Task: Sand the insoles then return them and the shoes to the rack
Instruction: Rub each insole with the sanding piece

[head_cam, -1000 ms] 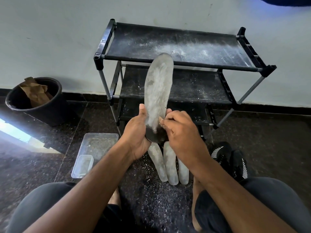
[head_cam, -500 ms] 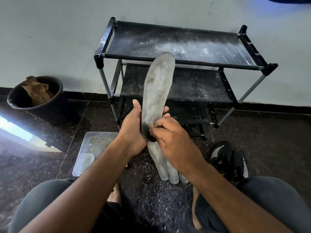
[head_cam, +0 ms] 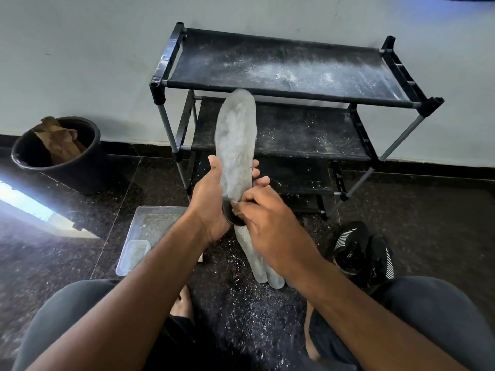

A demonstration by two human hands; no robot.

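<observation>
Head view looks down at a dark speckled floor (head_cam: 80,250) with white dust and crumbs on it. A pale wall (head_cam: 80,62) stands at the back. Against the wall is a black rack (head_cam: 281,65) with three shelves, and its top shelf is dusty white.

In front of the rack, the left hand (head_cam: 209,207) grips an insole (head_cam: 235,145) near its heel. The thumb lies along the left edge and the fingertips (head_cam: 255,172) curl round the right edge. The insole stands almost upright, toe up, and its grey face is fuzzy, with a dark patch at the heel. The right hand (head_cam: 270,223) is curled and pinches a small tan scrap, which looks like sandpaper (head_cam: 237,210), against that dark heel patch.

Below the hands, more grey insoles (head_cam: 259,266) lie side by side on the floor in front of the rack; the right arm hides part of them. Right of them sit black shoes (head_cam: 361,253) with white stripes, near the person's right knee.

Left of the rack, by the wall, is a black bucket (head_cam: 77,167) with crumpled brown paper (head_cam: 59,140) in it. In front of the rack's left leg lies a clear tray (head_cam: 160,218) with dust inside, and a small clear box (head_cam: 134,255) rests at its near end.
</observation>
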